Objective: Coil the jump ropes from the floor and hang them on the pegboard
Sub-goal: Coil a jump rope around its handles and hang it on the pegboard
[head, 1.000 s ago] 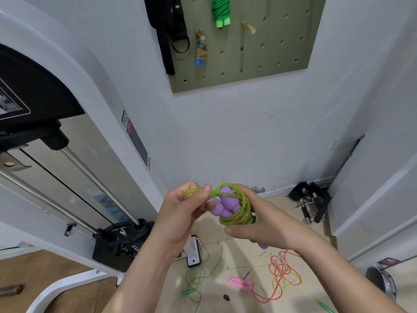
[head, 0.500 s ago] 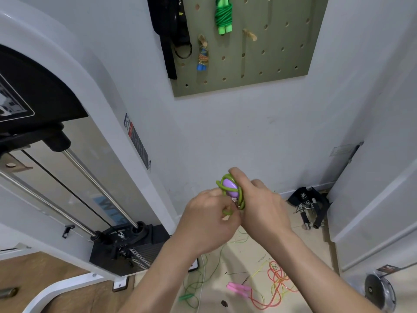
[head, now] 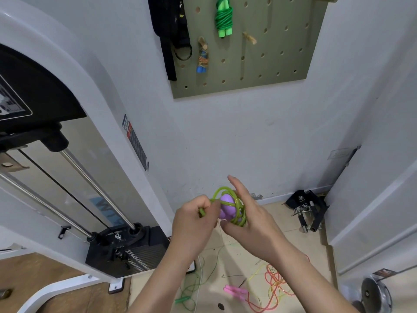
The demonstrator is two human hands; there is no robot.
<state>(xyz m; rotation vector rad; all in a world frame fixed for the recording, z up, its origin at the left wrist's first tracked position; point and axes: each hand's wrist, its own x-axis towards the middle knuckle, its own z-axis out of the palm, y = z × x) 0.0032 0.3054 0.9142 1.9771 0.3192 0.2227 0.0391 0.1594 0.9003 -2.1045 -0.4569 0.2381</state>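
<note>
A jump rope with purple handles (head: 226, 205) and a yellow-green cord sits coiled between my hands at chest height. My left hand (head: 195, 219) pinches a loop of the cord and pulls it to the left. My right hand (head: 250, 216) cradles the bundle, thumb underneath, its fingers stretched straight upward. The olive pegboard (head: 282, 64) hangs on the wall above, with a coiled green jump rope (head: 223, 18) on a peg. On the floor lie a pink-handled rope with an orange cord (head: 266, 290) and a thin green rope (head: 191, 292).
A white cable machine with a black weight stack (head: 126, 247) fills the left side. Black straps (head: 171, 30) and a small blue-handled bundle (head: 202, 57) hang on the pegboard, beside a bare wooden peg (head: 249, 38). Black handles (head: 308, 211) lie by the wall; white panels stand at the right.
My left hand has pulled a cord loop out to the left of the bundle. My right fingers have straightened upward, so the purple handles show again.
</note>
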